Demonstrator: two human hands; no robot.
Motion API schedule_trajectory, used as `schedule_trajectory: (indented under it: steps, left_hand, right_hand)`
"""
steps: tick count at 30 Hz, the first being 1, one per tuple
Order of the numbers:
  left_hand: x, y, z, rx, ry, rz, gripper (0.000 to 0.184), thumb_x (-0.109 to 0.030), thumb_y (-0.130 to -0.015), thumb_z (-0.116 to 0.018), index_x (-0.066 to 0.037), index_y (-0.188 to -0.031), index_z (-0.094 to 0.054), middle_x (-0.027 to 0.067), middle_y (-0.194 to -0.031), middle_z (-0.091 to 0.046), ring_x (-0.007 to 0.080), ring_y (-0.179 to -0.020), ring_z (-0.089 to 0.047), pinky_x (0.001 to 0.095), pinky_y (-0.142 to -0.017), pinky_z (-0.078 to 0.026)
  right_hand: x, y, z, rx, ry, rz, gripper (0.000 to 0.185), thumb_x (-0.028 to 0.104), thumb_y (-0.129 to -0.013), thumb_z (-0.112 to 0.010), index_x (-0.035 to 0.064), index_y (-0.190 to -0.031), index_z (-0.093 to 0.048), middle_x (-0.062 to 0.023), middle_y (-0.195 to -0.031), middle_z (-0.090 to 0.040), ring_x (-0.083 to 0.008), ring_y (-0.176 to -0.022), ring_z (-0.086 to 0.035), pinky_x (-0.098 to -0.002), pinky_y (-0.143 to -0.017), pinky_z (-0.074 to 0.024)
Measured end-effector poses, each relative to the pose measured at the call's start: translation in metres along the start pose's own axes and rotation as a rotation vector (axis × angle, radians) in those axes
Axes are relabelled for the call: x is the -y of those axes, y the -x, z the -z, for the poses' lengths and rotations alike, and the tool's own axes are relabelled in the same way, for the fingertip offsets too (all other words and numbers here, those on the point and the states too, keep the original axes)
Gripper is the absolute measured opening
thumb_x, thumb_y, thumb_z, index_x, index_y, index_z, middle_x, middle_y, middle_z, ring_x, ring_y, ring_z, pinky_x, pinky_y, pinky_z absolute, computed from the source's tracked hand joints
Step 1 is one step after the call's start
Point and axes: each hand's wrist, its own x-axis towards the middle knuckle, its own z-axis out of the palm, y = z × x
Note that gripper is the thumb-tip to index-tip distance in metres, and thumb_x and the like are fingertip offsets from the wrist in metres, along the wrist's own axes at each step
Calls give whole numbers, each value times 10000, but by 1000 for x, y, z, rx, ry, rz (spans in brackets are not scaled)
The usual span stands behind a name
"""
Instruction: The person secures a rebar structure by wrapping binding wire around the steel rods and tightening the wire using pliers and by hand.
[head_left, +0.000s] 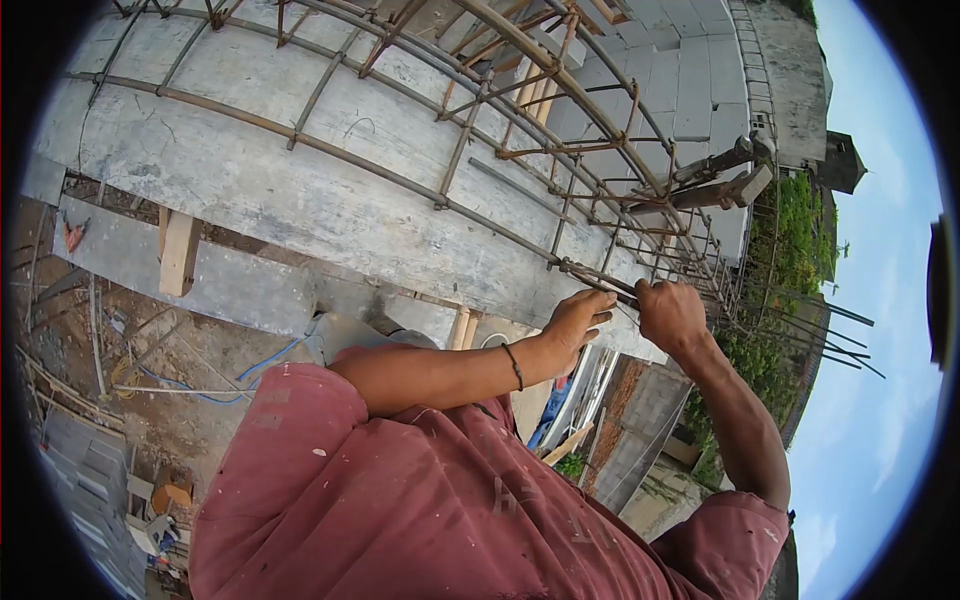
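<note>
My left hand (572, 332), with a dark band at the wrist, is beside the lower long bar of a steel rebar cage (500, 226). Its fingers are apart and slightly bent, their tips near the bar. To its right, my right hand (674, 314) is closed in a fist at a dark, thin rod-like piece (615, 288) lying along that bar. Whether this is a tool or a bar end cannot be made out. Beneath the cage lies a long, whitish, stained board (330, 215).
A pale block wall (680, 85) stands behind the cage. Wooden pieces (725, 190) jut out at its right end. Lower left, a wooden post (180, 255), a grey plank (245, 285) and a blue hose (190, 393) show above littered ground. Bare rebar ends (835, 335) stick out at right.
</note>
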Motion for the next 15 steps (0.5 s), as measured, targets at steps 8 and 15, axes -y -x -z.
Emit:
schedule_trajectory:
  steps: [8, 15]
  left_hand:
    - [-8, -13, 10, 132, 266, 50, 451, -411, -965, -695, -108, -1278, -578, 89, -1380, -581, 219, -1321, -522, 415, -1182, -353]
    - [-20, -24, -2, 280, 777, 9, 328, -373, -1018, -641, -77, -1155, -613, 101, -1244, -686, 269, -1207, -638, 466, -1119, -495]
  right_hand:
    - [-1, 3, -3, 12, 1, 44, 95, 54, -865, -609, -17, -909, -654, -188, -671, -686, -332, -620, -719, -459, -565, -575]
    - [0, -5, 31, 919, -1758, -457, 229, 123, -894, -775, -20, -813, -615, -107, -658, -630, -221, -518, -654, -362, -404, -517]
